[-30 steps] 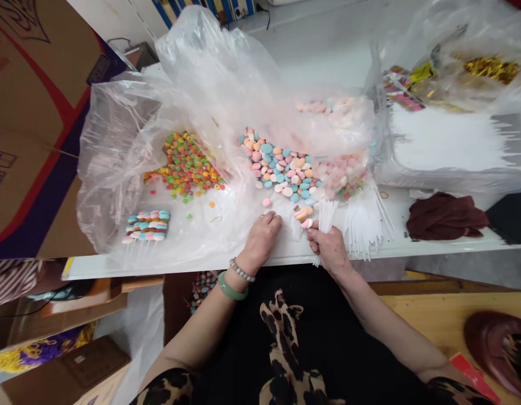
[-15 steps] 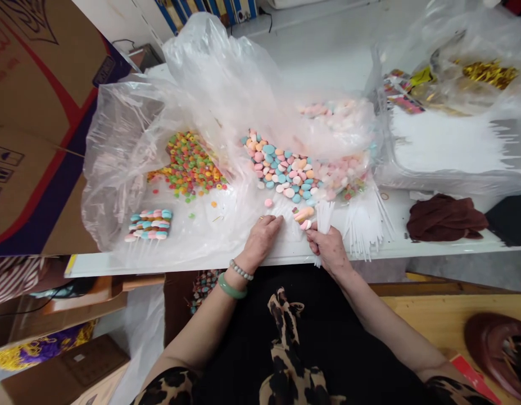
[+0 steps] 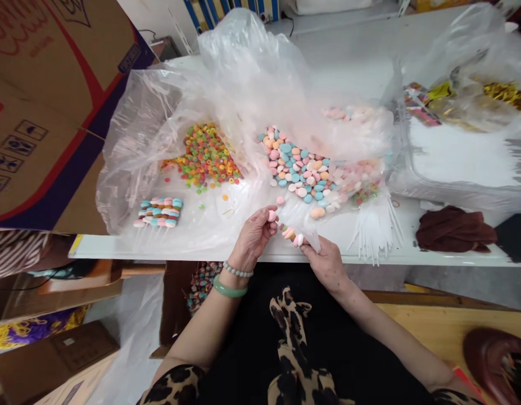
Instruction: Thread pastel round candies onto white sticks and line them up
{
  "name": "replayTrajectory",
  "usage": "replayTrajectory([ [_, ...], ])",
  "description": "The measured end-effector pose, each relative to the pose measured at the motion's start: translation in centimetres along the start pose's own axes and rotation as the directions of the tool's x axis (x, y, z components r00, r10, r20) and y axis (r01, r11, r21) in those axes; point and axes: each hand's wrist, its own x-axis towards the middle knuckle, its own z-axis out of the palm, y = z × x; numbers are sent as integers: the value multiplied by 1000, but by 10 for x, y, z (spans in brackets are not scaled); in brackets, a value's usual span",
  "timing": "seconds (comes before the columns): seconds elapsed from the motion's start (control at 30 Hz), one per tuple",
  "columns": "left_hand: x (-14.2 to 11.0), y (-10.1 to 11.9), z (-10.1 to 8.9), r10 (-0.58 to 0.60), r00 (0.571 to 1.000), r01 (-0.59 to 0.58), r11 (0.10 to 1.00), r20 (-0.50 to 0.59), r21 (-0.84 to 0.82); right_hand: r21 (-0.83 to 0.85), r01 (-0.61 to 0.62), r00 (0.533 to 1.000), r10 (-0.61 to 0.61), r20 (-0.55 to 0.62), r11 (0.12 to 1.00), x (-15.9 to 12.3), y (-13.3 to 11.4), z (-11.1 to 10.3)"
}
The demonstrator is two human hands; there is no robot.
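Note:
My left hand (image 3: 254,239) pinches a pink candy (image 3: 272,216) between thumb and fingers. My right hand (image 3: 327,264) is closed on a candy skewer (image 3: 292,234), threaded with pink, orange, brown and white pieces. Its tip points up and left, close to the left fingertips. White sticks (image 3: 314,242) also stick out of the right hand, partly blurred. A loose pink candy (image 3: 280,200) lies just beyond my left hand. Behind both hands spreads a pile of pastel candies (image 3: 300,169), partly under clear plastic.
Small ring-shaped candies (image 3: 209,154) are heaped on the plastic sheet (image 3: 193,236) at left. Several finished skewers (image 3: 159,212) lie in front of them. White sticks (image 3: 376,228), a brown cloth (image 3: 454,225) and a clear tub (image 3: 462,185) stand to the right. A large carton (image 3: 62,124) borders the left.
My left hand has lifted off the sheet and now holds a pink candy. My right hand has turned, tilting the skewer toward the left hand. The view has shifted slightly left.

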Motion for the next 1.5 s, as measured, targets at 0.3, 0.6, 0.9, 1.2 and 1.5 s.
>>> replayTrajectory([
  [0.3,-4,-8,1,104,994,-101,991,-21,83,-10,-18,1000,19,18,1000,4,3,5],
  [0.6,-3,-39,2,337,939,-245,800,-73,547,-119,-56,998,56,-6,991,11,5,9],
  [0.9,1,-41,4,320,946,-229,766,-48,600,-58,-116,993,116,-5,992,20,10,16],
  [1.2,-4,-34,8,393,919,-304,771,-42,560,200,-354,935,344,83,914,15,4,14],
  [1.5,-47,29,-29,713,697,-461,527,-76,714,541,-156,987,145,62,826,57,-72,73],
])
